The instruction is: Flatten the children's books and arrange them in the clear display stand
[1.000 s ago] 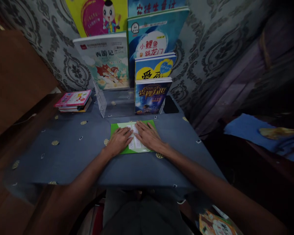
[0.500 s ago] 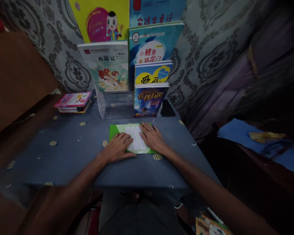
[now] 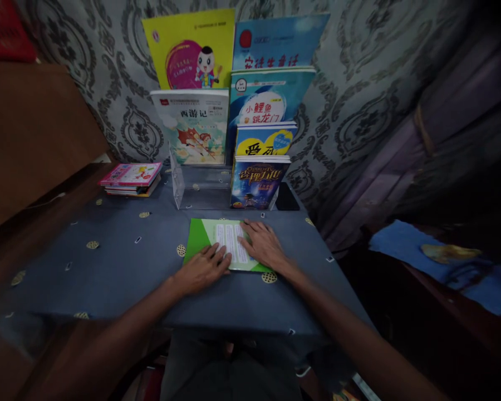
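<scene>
A green book point(image 3: 199, 235) with white text panels lies flat on the cloth-covered table in front of me. My left hand point(image 3: 205, 268) rests on its lower left part, fingers stretched out over the cover and the near edge. Flat across the book's right part lies my right hand point(image 3: 262, 244), fingers spread and pointing to the far edge. Neither hand grips the book; both press or lie on top of it. Part of the printed text is hidden beneath the fingers.
Behind the book, a clear plastic stand point(image 3: 204, 195) holds upright books, among them a dark blue one point(image 3: 256, 186) and a pale one point(image 3: 198, 131). A pink-topped book stack point(image 3: 131, 175) sits at left. A black flat object point(image 3: 286, 197) lies right of the stand.
The view has tilted upward a little. My left hand has slid toward me and left, baring more of the book's left side. My right hand stays on the right part.
</scene>
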`<state>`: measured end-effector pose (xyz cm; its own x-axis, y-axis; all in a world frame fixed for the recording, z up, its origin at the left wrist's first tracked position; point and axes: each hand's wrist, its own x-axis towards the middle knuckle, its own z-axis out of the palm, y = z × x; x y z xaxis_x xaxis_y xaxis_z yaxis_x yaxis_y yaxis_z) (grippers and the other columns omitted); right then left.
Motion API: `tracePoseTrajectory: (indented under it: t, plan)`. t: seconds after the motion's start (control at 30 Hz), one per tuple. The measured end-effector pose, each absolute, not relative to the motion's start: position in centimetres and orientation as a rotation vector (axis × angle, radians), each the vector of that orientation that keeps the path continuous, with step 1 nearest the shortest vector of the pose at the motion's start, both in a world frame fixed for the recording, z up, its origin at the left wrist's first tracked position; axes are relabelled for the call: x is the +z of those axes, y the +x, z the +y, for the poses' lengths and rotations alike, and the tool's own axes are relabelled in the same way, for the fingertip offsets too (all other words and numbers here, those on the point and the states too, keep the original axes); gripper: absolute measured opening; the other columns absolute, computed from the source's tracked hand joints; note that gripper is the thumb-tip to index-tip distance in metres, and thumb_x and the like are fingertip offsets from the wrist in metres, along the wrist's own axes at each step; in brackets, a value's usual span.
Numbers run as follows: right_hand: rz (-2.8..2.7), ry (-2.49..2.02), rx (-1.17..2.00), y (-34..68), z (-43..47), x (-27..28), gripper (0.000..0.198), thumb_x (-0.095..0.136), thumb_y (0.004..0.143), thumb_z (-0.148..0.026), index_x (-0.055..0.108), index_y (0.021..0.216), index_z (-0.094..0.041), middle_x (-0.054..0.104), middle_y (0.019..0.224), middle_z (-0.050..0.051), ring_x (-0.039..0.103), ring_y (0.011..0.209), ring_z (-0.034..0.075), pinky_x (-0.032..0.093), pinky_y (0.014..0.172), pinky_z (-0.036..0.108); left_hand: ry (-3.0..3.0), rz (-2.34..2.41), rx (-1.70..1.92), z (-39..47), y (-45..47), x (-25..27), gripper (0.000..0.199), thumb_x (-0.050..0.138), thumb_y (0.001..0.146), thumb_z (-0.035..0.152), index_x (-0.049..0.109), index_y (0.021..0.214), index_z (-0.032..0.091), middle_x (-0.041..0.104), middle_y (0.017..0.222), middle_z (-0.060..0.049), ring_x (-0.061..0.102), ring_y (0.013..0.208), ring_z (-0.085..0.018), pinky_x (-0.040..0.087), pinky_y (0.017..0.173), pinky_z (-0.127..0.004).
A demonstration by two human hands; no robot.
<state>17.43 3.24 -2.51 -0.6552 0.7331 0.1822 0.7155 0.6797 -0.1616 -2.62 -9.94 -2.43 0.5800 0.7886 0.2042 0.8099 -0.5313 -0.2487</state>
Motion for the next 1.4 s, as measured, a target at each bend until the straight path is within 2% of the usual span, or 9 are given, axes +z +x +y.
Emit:
tracePoseTrajectory:
  t: [0.27,0.53,0.7,0.8,0.9,1.07,1.2,1.27,1.4]
  plan:
    - [-2.640,-1.130,0.219,18.7,3.3,-1.5,0.047,0.039,0.103,-0.044,0.066,0.132,-0.020,0.067,0.129,0.012,0.057,0.118,0.030,0.047,0.096,0.046,-2.505,-1.263,-0.119,-10.6,-3.8,-2.1,0.032,0.035,0.107,0.029,0.054,0.129,0.014,0.069,0.126,-0.015,0.061,0.129,-0.025,0.052,0.102,-0.036]
    - [-2.547,-0.984,0.347,20.1,3.1,-2.4,0.045,0.039,0.104,-0.044,0.074,0.117,-0.019,0.070,0.105,0.012,0.060,0.097,0.026,0.045,0.092,0.042,-2.529,-1.212,-0.445,-11.0,-5.5,-3.0,0.026,0.037,0.106,0.023,0.056,0.121,0.016,0.074,0.111,-0.011,0.067,0.119,-0.022,0.054,0.100,-0.036]
    - [-2.500,-0.977,0.461,20.6,2.4,-2.2,0.048,0.039,0.103,-0.049,0.076,0.105,-0.019,0.068,0.093,0.010,0.061,0.091,0.024,0.045,0.092,0.041,-2.472,-1.313,-0.657,-11.2,-5.8,-2.4,0.024,0.036,0.106,0.024,0.059,0.103,0.020,0.072,0.092,-0.007,0.071,0.085,-0.018,0.056,0.080,-0.031]
    - [-2.444,-0.946,0.634,21.1,1.8,-1.7,0.056,0.035,0.102,-0.056,0.075,0.087,-0.020,0.065,0.084,0.008,0.061,0.086,0.023,0.047,0.084,0.037,-2.435,-1.366,-0.850,-11.2,-6.1,-1.6,0.024,0.036,0.105,0.023,0.058,0.096,0.020,0.067,0.077,-0.004,0.064,0.069,-0.016,0.050,0.066,-0.026]
    - [-2.325,-0.935,0.875,21.7,1.5,-1.2,0.069,0.031,0.098,-0.068,0.074,0.075,-0.019,0.064,0.079,0.007,0.061,0.079,0.022,0.048,0.078,0.035,-2.411,-1.508,-1.056,-11.0,-6.6,-1.1,0.027,0.034,0.106,0.026,0.057,0.092,0.020,0.061,0.071,-0.001,0.058,0.062,-0.014,0.045,0.062,-0.024]
    - [-1.963,-0.924,1.354,21.9,1.4,-1.1,0.077,0.032,0.089,-0.082,0.077,0.084,-0.019,0.072,0.087,0.008,0.066,0.087,0.025,0.052,0.085,0.037,-2.314,-1.760,-1.333,-10.2,-6.9,-0.5,0.032,0.033,0.105,0.034,0.052,0.083,0.021,0.049,0.064,0.004,0.046,0.052,-0.011,0.038,0.057,-0.023]
    - [-1.684,-0.734,1.687,21.2,1.6,-1.6,0.084,0.039,0.077,-0.092,0.076,0.094,-0.019,0.076,0.090,0.011,0.070,0.089,0.028,0.056,0.081,0.042,-2.185,-1.891,-1.528,-9.6,-6.9,0.4,0.035,0.035,0.102,0.038,0.045,0.074,0.022,0.040,0.061,0.006,0.040,0.053,-0.011,0.034,0.056,-0.023]
    - [-1.584,-0.636,1.734,20.4,1.7,-1.7,0.074,0.057,0.072,-0.087,0.075,0.098,-0.021,0.077,0.091,0.010,0.072,0.087,0.028,0.056,0.085,0.045,-2.104,-1.946,-1.611,-9.4,-6.9,0.9,0.036,0.035,0.102,0.040,0.042,0.071,0.022,0.038,0.061,0.006,0.039,0.055,-0.011,0.033,0.056,-0.023]
    - [-1.560,-0.603,1.747,18.2,2.0,-1.4,0.048,0.085,0.070,-0.055,0.075,0.102,-0.022,0.079,0.096,0.006,0.073,0.093,0.024,0.053,0.098,0.044,-1.972,-1.994,-1.753,-8.6,-7.4,1.6,0.041,0.037,0.100,0.047,0.038,0.067,0.023,0.037,0.061,0.005,0.037,0.057,-0.012,0.031,0.056,-0.024]
